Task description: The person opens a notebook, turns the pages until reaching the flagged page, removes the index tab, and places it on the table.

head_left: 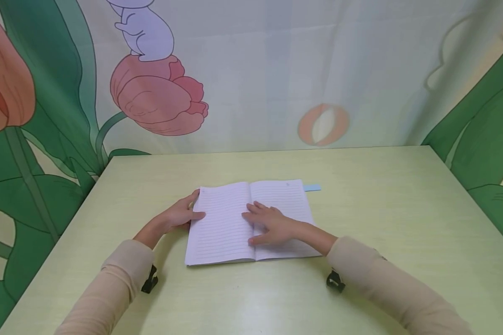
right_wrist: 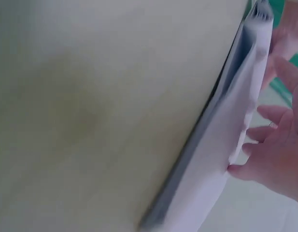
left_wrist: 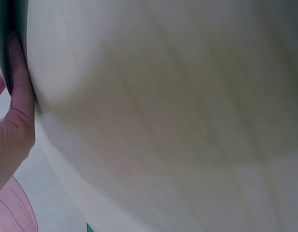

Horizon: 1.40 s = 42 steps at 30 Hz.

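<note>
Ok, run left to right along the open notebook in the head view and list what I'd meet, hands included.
Left hand at the outer edge → the open notebook's left page → right hand, fingers spread → blue tab sticking out at the far right.

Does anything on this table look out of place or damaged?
No spill or tear shows. One oddity: a pale blue rectangular strip juts past the right edge of the open white lined-paper notebook, near its top; it may be a page marker.
</note>
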Motion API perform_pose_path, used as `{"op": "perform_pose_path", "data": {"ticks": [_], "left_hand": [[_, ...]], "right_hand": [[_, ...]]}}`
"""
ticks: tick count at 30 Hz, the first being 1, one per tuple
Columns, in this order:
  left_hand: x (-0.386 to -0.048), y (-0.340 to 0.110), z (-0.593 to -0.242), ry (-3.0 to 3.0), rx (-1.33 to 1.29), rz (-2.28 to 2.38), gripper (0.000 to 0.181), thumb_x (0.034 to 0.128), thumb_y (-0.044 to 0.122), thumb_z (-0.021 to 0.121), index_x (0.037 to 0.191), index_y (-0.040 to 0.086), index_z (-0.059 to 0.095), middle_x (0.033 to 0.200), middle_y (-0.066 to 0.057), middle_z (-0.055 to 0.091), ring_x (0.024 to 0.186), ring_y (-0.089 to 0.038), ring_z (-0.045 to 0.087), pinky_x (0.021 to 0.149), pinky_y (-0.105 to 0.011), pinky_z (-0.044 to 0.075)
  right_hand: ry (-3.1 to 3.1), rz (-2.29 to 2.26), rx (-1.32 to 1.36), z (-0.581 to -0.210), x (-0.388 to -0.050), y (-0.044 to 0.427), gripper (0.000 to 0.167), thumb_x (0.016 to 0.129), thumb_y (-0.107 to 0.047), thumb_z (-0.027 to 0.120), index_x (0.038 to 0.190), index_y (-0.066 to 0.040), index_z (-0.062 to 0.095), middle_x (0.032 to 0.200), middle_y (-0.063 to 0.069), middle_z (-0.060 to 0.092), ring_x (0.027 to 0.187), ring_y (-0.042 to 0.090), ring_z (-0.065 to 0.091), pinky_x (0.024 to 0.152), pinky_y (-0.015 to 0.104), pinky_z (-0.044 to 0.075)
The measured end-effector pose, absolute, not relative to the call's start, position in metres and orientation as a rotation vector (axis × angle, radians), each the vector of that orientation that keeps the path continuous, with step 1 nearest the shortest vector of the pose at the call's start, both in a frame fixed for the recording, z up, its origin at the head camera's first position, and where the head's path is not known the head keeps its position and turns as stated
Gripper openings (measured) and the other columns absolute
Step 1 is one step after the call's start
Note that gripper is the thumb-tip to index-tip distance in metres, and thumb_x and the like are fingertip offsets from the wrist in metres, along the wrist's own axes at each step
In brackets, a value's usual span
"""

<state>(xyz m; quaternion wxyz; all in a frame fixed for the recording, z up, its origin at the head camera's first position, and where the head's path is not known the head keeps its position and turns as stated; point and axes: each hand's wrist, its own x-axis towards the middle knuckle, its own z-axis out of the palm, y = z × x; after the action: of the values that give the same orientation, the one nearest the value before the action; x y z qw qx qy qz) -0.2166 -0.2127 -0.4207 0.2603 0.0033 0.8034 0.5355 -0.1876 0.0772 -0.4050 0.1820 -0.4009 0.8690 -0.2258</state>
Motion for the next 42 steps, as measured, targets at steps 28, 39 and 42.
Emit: {"op": "perform_pose_path", "data": {"ticks": [28, 39, 42], "left_hand": [[-0.218, -0.213, -0.421, 2.162, 0.041, 1.459, 0.081, 0.0916, 0.005, 0.053, 0.146, 0.013, -0.007, 0.104, -0.021, 0.055, 0.075, -0.020, 0.060, 0.066, -0.034, 0.050], [-0.219, -0.214, -0.423, 2.157, 0.029, 1.471, 0.081, 0.0911, 0.004, 0.053, 0.147, 0.013, -0.006, 0.103, -0.020, 0.056, 0.076, -0.020, 0.061, 0.067, -0.035, 0.050], [-0.218, -0.214, -0.422, 2.153, 0.029, 1.476, 0.081, 0.0913, 0.004, 0.052, 0.146, 0.013, -0.006, 0.107, -0.021, 0.054, 0.077, -0.020, 0.060, 0.068, -0.035, 0.050]], "right_hand": [[2.709, -0.379, -0.693, -0.413, -0.245, 0.160, 0.095, 0.083, -0.049, 0.058, 0.142, 0.008, 0.009, 0.148, 0.024, 0.007, 0.136, 0.035, 0.003, 0.097, 0.066, 0.005], [2.445, -0.905, -0.719, -0.404, -0.231, 0.144, 0.089, 0.084, -0.043, 0.061, 0.146, -0.005, 0.010, 0.149, 0.014, 0.014, 0.135, 0.030, 0.013, 0.106, 0.047, 0.015], [2.277, -1.062, -0.724, -0.399, -0.220, 0.129, 0.087, 0.085, -0.045, 0.059, 0.147, -0.012, 0.009, 0.151, 0.007, 0.010, 0.137, 0.024, 0.008, 0.107, 0.043, 0.012]]}}
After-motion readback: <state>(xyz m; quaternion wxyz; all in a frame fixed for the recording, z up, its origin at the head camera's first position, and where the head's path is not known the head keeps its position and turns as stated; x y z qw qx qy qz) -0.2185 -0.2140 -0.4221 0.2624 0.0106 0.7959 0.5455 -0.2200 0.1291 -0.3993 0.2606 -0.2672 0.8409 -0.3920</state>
